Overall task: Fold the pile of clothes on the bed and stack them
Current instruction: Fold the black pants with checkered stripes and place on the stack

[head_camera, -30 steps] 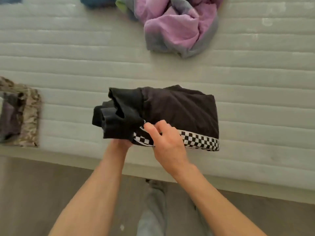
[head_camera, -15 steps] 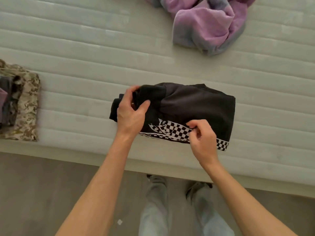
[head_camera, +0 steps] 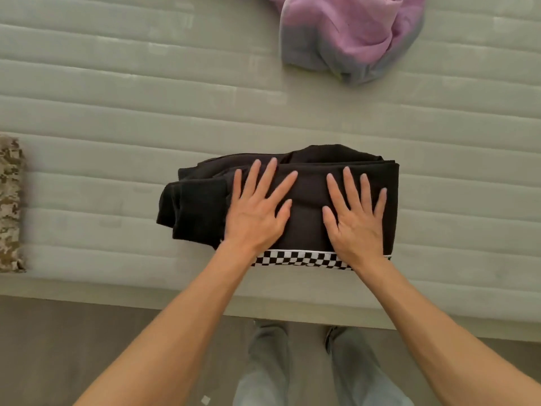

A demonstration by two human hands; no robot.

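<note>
Now we press spread fingers of left hand (head_camera: 254, 213) and right hand (head_camera: 356, 222) on black garment (head_camera: 199, 206); purple clothes (head_camera: 348, 30) far right, camo stack (head_camera: 10, 203) left.

We pressed both palms flat on the folded garment (head_camera: 199, 206) near the front edge of the bed (head_camera: 117, 118), our left hand (head_camera: 257, 209) beside our right hand (head_camera: 355, 218), fingers (head_camera: 348, 183) pointing away from us. An unfolded garment (head_camera: 345, 33) lay heaped behind and to the right, well apart. A folded stack (head_camera: 10, 203) sat at the bed's far left edge. Our legs (head_camera: 263, 370) stood on the floor (head_camera: 73, 341) before the bed.
</note>
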